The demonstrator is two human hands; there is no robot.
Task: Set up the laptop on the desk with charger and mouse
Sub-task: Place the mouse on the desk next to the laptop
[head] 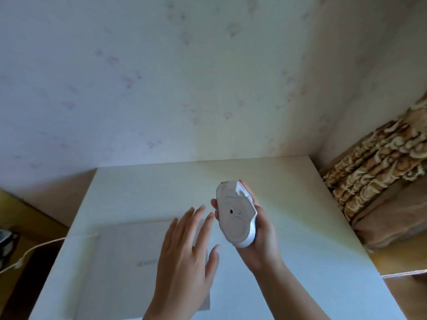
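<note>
At far left a white cable [34,248] comes up from the floor side to the left edge of the laptop [129,257], so the charger looks plugged in, though the joint itself is too blurred to be sure. The laptop lies flat and closed on the white bench [300,204], toward its left half.

The left hand [184,255] hovers over the laptop's right part, flat and spread wide, fingers pointing away, holding nothing. Whether it touches the lid I cannot tell.

Just right of it, the right hand [258,234] cups a white mouse [235,215] from behind, raised above the bench and turned so its underside faces the camera; the thumb shows at the mouse's left edge. It looks like the switch or sensor is being checked.

At far right, a patterned cloth [379,165] hangs beside the bench.

By my reading, 2 steps remain: setting the mouse down right of the laptop, and opening the lid.
</note>
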